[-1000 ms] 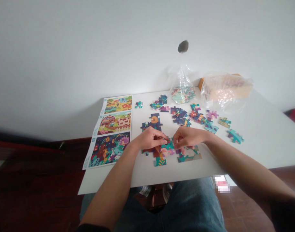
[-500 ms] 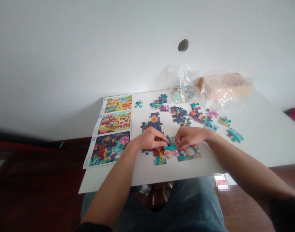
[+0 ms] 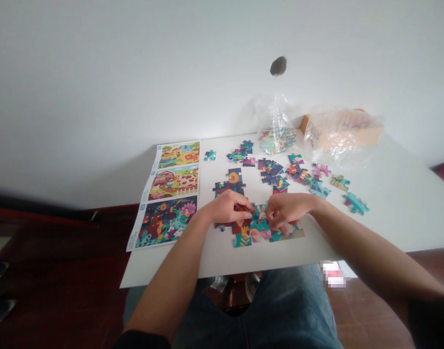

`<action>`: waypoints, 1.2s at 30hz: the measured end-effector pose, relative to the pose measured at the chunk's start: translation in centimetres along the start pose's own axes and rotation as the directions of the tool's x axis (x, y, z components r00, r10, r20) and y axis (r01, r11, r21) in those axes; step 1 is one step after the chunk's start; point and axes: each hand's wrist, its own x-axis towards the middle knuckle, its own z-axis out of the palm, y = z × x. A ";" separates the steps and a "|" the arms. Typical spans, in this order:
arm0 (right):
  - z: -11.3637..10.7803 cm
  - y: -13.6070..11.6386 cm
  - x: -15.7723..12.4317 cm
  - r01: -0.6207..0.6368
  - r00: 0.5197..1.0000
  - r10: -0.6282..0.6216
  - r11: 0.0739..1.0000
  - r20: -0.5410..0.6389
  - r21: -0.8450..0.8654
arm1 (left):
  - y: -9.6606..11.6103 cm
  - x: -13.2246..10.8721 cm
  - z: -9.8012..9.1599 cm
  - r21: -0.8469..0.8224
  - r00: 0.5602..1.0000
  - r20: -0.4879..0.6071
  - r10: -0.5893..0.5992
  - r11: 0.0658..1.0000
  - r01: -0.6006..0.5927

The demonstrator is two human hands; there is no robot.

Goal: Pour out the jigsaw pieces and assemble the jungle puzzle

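My left hand point(image 3: 227, 207) rests on a partly joined jigsaw puzzle point(image 3: 260, 230), its fingertips pinching a dark reddish-brown piece point(image 3: 240, 225) near the middle. My right hand point(image 3: 289, 211) grips a teal piece point(image 3: 261, 218) from the other side, close to my left fingertips. A dark blue section with an orange snail-like shape point(image 3: 233, 178) lies just beyond my left hand. Several loose pieces point(image 3: 276, 177) are scattered further back, out of reach of my fingers. The pieces under my palms are hidden.
A printed sheet of three puzzle pictures point(image 3: 170, 194) lies to the left on the white table point(image 3: 222, 264). Clear plastic bags point(image 3: 277, 138) point(image 3: 341, 135) stand at the back against the wall. My denim-covered legs show below the table's near edge.
The teal and rabbit-patterned pieces between my hands now sit closer against the lower right section. My right hand has shifted slightly right and closed further on the pieces.
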 end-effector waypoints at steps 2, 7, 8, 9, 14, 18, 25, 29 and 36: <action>0.0 0.0 0.0 0.006 1.000 -0.006 1.000 0.016 -0.003 | 0.0 0.0 0.0 -0.009 1.000 -0.002 -0.005 1.000 0.005; 0.0 0.3 0.2 0.018 0.999 -0.017 1.000 0.049 -0.011 | 0.1 0.0 0.0 -0.019 1.000 0.007 -0.013 1.000 0.013; 0.0 0.3 0.2 0.015 0.999 -0.014 1.000 0.049 -0.015 | 0.1 0.0 0.0 -0.011 1.000 0.005 -0.013 1.000 0.013; 0.0 0.3 0.2 0.011 0.999 -0.010 1.000 0.048 -0.018 | 0.1 0.1 0.0 -0.003 1.000 0.003 -0.012 1.000 0.012; 0.1 0.1 0.2 0.012 0.999 -0.012 1.000 0.049 -0.002 | 0.2 0.1 -0.1 -0.010 1.000 0.013 -0.017 1.000 0.017; -0.1 0.0 -0.2 0.114 0.993 -0.114 0.988 -0.004 0.099 | 0.4 -0.1 -0.1 -0.074 0.999 0.018 -0.035 0.997 0.036; -0.9 0.2 -0.3 0.297 0.875 -0.179 0.932 -0.449 0.207 | -0.7 0.4 0.6 -0.229 0.896 -0.407 -0.180 0.969 0.091; -1.0 0.9 0.5 0.189 0.772 -0.081 0.976 -0.630 0.107 | -1.8 0.7 0.3 -0.037 0.741 -0.661 -0.117 0.992 0.124; -3.2 2.1 -0.9 -0.313 0.420 -0.070 0.925 -0.905 -0.216 | -1.4 0.6 0.3 0.222 0.813 -0.579 0.062 0.971 0.084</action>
